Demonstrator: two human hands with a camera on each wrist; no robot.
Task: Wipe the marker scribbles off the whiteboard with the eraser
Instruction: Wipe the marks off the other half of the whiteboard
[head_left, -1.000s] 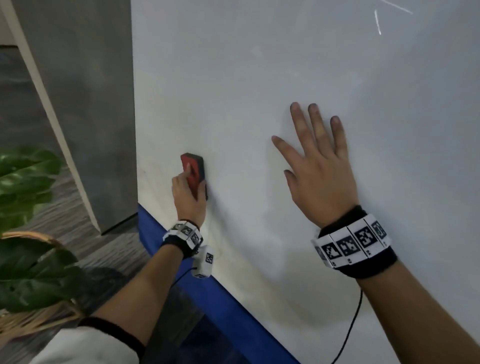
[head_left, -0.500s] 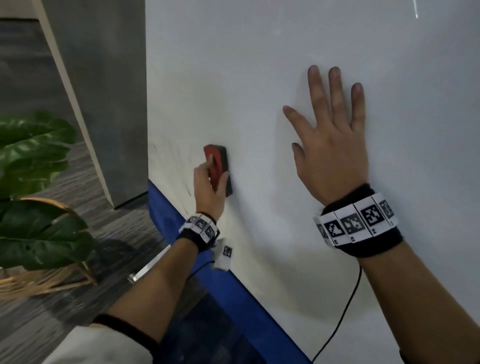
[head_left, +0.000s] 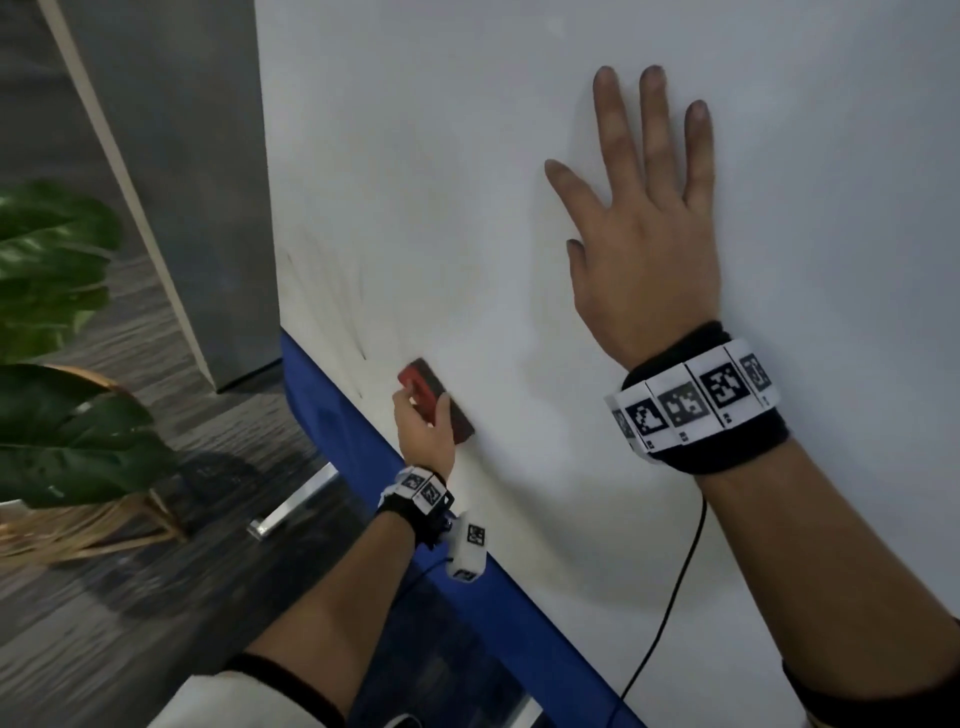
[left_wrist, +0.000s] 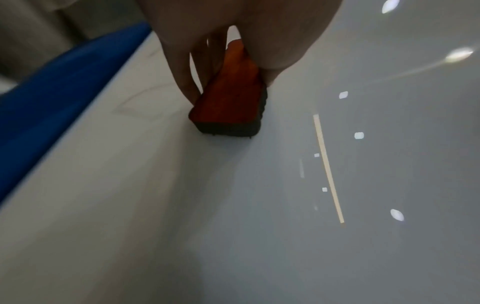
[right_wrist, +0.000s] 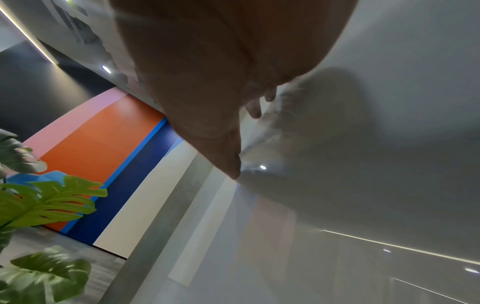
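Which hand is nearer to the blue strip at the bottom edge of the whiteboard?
Left. The left hand holds the eraser low on the whiteboard, just above the blue strip. The right hand lies flat much higher up, far from the strip.

Leafy plant (head_left: 52, 332) in basket (head_left: 78, 530); grey pillar (head_left: 182, 171); wood-grain floor (head_left: 130, 623).

Left hand (head_left: 423, 431) grips the red eraser (head_left: 436, 402), pressed to the whiteboard (head_left: 467, 156) just above its blue edge (head_left: 332, 415), beside faint smudges (head_left: 358, 322), while the right hand (head_left: 644, 249) lies flat, fingers spread, higher up the board.
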